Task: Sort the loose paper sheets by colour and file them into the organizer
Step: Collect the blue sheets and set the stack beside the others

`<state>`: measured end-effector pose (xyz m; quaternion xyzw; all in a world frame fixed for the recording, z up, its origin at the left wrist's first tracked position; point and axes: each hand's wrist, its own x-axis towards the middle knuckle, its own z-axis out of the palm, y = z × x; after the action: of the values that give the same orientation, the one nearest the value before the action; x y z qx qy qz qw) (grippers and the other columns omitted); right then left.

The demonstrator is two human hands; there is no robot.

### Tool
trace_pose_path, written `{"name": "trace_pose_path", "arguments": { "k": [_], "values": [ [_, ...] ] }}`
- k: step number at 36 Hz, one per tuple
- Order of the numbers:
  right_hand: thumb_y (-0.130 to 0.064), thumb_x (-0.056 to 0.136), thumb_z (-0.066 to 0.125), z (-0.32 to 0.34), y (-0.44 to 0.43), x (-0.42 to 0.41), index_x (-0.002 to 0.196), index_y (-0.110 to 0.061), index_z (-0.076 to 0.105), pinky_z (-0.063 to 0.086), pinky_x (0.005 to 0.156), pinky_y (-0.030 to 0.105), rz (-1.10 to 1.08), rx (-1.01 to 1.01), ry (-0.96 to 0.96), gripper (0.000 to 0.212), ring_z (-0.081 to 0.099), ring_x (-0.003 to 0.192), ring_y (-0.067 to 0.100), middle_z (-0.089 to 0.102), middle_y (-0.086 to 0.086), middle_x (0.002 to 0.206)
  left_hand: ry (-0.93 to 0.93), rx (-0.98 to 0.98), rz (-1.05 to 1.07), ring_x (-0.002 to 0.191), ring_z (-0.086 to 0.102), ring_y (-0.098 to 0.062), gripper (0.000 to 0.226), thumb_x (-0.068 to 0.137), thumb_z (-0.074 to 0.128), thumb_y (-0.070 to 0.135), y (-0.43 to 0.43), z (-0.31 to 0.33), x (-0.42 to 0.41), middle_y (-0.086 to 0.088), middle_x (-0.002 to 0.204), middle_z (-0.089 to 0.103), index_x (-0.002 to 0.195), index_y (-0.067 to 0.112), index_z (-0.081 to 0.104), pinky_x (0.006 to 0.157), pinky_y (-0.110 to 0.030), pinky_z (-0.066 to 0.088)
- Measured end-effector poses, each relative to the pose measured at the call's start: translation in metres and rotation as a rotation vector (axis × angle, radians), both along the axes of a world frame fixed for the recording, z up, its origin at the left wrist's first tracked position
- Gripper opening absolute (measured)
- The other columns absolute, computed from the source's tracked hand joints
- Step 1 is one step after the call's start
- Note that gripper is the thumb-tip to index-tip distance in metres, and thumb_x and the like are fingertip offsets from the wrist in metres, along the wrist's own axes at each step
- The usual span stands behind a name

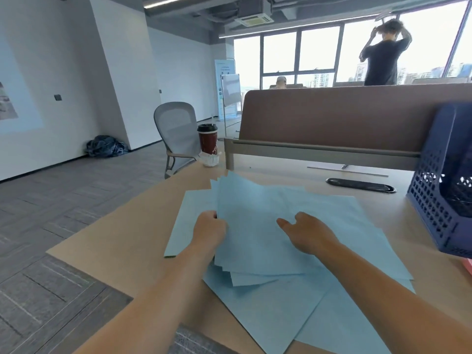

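- Blue sheets (268,226) lie fanned across the bench (115,238), with a loose stack lifted at its left edge.
- The left grip (209,226) curls round that edge and holds the stack. The right grip (306,233) is spread wide over the top sheet, holding nothing.
- The organizer (439,180) stands just right of the paper.
- The step in hand appears to be gathering the blues into one pile.
- The next move likely calls for squaring the edges, then carrying the stack right into a slot.
- A cup (207,140) stands at the far corner.
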<state>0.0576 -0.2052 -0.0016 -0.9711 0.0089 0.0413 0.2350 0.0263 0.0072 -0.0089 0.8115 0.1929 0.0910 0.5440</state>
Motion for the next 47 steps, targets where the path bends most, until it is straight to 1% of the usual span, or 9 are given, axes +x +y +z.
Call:
{"name": "trace_pose_path", "arguments": {
  "k": [7, 16, 20, 22, 26, 34, 37, 40, 47],
  "values": [
    [-0.066, 0.093, 0.044, -0.016, 0.006, -0.005, 0.145, -0.014, 0.04, 0.039, 0.107, 0.039, 0.065, -0.13, 0.003, 0.074, 0.043, 0.136, 0.027, 0.044, 0.006, 0.149, -0.013, 0.044, 0.002, 0.064, 0.044, -0.019, 0.018, 0.079, 0.047, -0.004, -0.007, 0.0, 0.01, -0.009, 0.071, 0.049, 0.077, 0.012, 0.055, 0.052, -0.025, 0.028],
    [-0.063, 0.094, 0.045, -0.017, 0.001, -0.002, 0.133, -0.013, 0.05, 0.044, 0.099, 0.039, 0.032, -0.126, -0.044, 0.064, 0.052, 0.125, 0.029, 0.055, 0.008, 0.136, 0.118, -0.052, 0.043, 0.081, 0.052, -0.026, 0.014, 0.084, 0.06, 0.0, -0.001, 0.0, 0.024, -0.012, 0.089, 0.053, 0.094, 0.003, 0.051, 0.064, -0.029, 0.041],
    [-0.063, 0.092, 0.049, -0.014, -0.008, 0.0, 0.136, -0.017, 0.05, 0.043, 0.098, 0.037, 0.033, -0.063, -0.024, 0.064, 0.053, 0.125, 0.028, 0.057, 0.006, 0.137, 0.144, -0.006, 0.026, 0.069, 0.049, -0.02, 0.02, 0.087, 0.057, -0.002, -0.006, -0.001, 0.021, -0.006, 0.078, 0.049, 0.073, 0.007, 0.045, 0.056, -0.024, 0.038],
    [-0.062, 0.093, 0.049, -0.013, -0.018, -0.001, 0.139, -0.019, 0.05, 0.042, 0.101, 0.037, 0.019, -0.003, -0.043, 0.063, 0.052, 0.127, 0.027, 0.056, 0.005, 0.14, 0.092, 0.009, 0.021, 0.069, 0.048, -0.019, 0.01, 0.088, 0.051, -0.004, -0.009, -0.001, 0.018, -0.005, 0.079, 0.053, 0.085, 0.004, 0.055, 0.053, -0.024, 0.036],
    [-0.059, 0.096, 0.045, -0.013, -0.046, -0.005, 0.14, -0.02, 0.052, 0.04, 0.104, 0.037, -0.107, 0.051, -0.08, 0.059, 0.052, 0.129, 0.026, 0.056, 0.003, 0.142, 0.007, -0.026, -0.019, 0.092, 0.056, -0.026, 0.021, 0.089, 0.052, -0.003, -0.018, 0.004, 0.011, -0.011, 0.107, 0.064, 0.104, 0.008, 0.062, 0.07, -0.025, 0.042],
    [-0.058, 0.098, 0.043, -0.002, -0.095, -0.02, 0.149, -0.015, 0.04, 0.035, 0.107, 0.036, -0.15, 0.043, -0.011, 0.067, 0.044, 0.137, 0.028, 0.044, 0.006, 0.153, -0.023, -0.228, -0.138, 0.086, 0.064, -0.027, 0.024, 0.085, 0.059, -0.004, -0.063, 0.011, -0.003, -0.014, 0.104, 0.07, 0.105, 0.007, 0.067, 0.069, -0.028, 0.052],
    [-0.059, 0.097, 0.044, 0.002, -0.11, -0.021, 0.15, -0.013, 0.037, 0.036, 0.107, 0.037, -0.164, 0.04, 0.0, 0.071, 0.045, 0.136, 0.028, 0.042, 0.008, 0.153, -0.023, -0.211, -0.196, 0.077, 0.062, -0.024, 0.021, 0.086, 0.059, -0.002, -0.085, 0.008, -0.002, -0.014, 0.097, 0.069, 0.103, 0.005, 0.068, 0.059, -0.022, 0.047],
    [-0.058, 0.097, 0.045, 0.001, -0.121, -0.022, 0.152, -0.014, 0.032, 0.038, 0.106, 0.036, -0.147, -0.008, 0.033, 0.072, 0.047, 0.133, 0.029, 0.042, 0.008, 0.153, -0.034, -0.201, -0.228, 0.08, 0.065, -0.028, 0.021, 0.084, 0.059, -0.001, -0.106, 0.005, 0.004, -0.017, 0.096, 0.071, 0.101, 0.005, 0.069, 0.064, -0.027, 0.049],
    [-0.068, 0.093, 0.039, -0.014, -0.129, -0.023, 0.146, -0.016, 0.036, 0.037, 0.108, 0.041, -0.161, -0.144, 0.041, 0.074, 0.043, 0.135, 0.031, 0.044, 0.01, 0.149, -0.047, 0.114, -0.239, 0.067, 0.049, -0.026, 0.014, 0.077, 0.05, 0.001, -0.146, 0.0, 0.026, -0.002, 0.068, 0.053, 0.073, 0.014, 0.052, 0.059, -0.029, 0.037]
  ]
}}
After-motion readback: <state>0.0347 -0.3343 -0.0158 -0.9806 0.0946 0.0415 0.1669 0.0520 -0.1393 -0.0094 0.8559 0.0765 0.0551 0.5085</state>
